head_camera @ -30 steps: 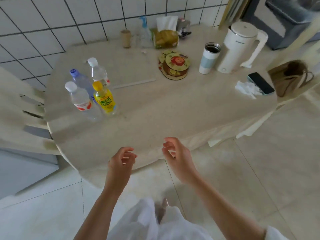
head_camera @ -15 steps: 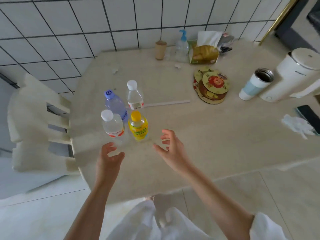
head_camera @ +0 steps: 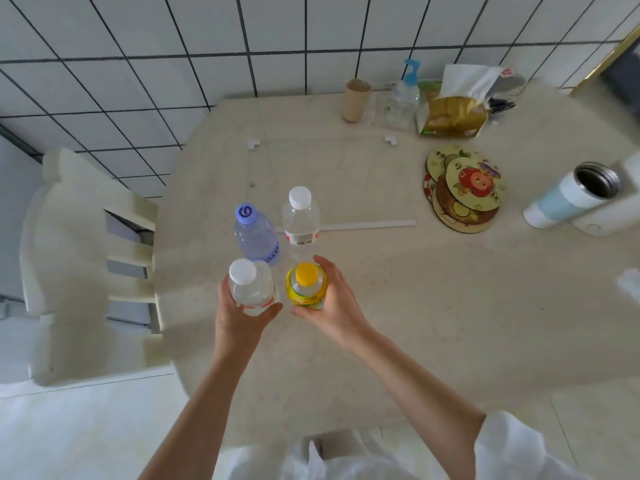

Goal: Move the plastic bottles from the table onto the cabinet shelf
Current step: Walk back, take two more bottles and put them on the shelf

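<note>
Left hand [head_camera: 242, 315] is wrapped round the white-capped clear bottle [head_camera: 251, 289], front-left of the cluster: thumb on the near side, fingers [head_camera: 224, 289] curling round the far-left wall. Holding it, though I can't tell if the base is off the bench [head_camera: 433, 306] yet.

Right hand [head_camera: 334, 306] is closed on the yellow-capped bottle [head_camera: 306, 287], front-right: thumb low on the near side, fingers over the far-right shoulder. Same doubt about lift.

Both held bottles stand upright, long axis vertical, caps up, just beside each other, the two thumbs nearly meeting between them.

Key relation: the other two bottles sit directly behind. The blue-capped bottle [head_camera: 256, 233] is just behind the left-hand one; the white-capped bottle with the barcode label [head_camera: 299, 220] is just behind the right-hand one, near the right fingertips.

Judgement: pull straight up or back toward the body, away from the rear pair; any forward push risks knocking them over. Each hand is nearest its own bottle, no crossing needed.

Cabinet shelf not in view, so the carry direction can't be called. All four bottles remain at the bench.
</note>
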`<state>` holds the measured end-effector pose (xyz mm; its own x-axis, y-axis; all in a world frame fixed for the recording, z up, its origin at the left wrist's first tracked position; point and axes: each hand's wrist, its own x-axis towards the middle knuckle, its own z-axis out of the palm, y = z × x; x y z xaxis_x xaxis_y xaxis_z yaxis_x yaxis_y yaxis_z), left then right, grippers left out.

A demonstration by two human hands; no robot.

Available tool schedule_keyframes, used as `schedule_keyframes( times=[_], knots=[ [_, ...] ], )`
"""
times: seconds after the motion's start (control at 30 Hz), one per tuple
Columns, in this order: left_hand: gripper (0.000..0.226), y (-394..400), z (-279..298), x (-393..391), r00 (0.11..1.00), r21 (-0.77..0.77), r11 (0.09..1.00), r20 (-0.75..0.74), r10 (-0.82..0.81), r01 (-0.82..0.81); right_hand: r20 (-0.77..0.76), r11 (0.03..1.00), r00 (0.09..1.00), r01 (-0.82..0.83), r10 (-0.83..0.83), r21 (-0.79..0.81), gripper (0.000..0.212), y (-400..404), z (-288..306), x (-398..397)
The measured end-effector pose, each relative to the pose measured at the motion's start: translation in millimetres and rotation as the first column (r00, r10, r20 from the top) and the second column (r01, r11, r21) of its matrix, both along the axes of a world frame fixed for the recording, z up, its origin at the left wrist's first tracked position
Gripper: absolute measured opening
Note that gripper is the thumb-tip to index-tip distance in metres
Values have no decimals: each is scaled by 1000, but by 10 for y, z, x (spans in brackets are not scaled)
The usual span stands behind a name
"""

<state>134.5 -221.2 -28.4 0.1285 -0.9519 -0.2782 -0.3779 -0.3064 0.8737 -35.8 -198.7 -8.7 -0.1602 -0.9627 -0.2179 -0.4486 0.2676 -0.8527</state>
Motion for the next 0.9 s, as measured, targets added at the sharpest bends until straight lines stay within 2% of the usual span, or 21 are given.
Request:
schedule_keyframes(
  times=[0.17, 0.3, 0.7, 0.9],
  knots=[
    [75, -36, -132, -50, 993, -43, 997, 95, 64, -60, 65, 1000, 998, -22, 22, -13, 78, -41, -58, -22],
    [70, -44, -171, -74, 987, -50, 994, 125, 103, -98, 62, 1000, 998, -11, 10, 13, 69, -51, -133, -56],
    [64, 35, -104, -125, 971, -54, 988, 183, 151, -143, 40, 998, 998, 52, -51, -41, 63, 10, -131, -71],
    [64, 196, -30, -170, 983, -39, 997, 170, 68, -63, 50, 984, 985, 169, -166, -57, 65, 231, 4, -169]
  ],
)
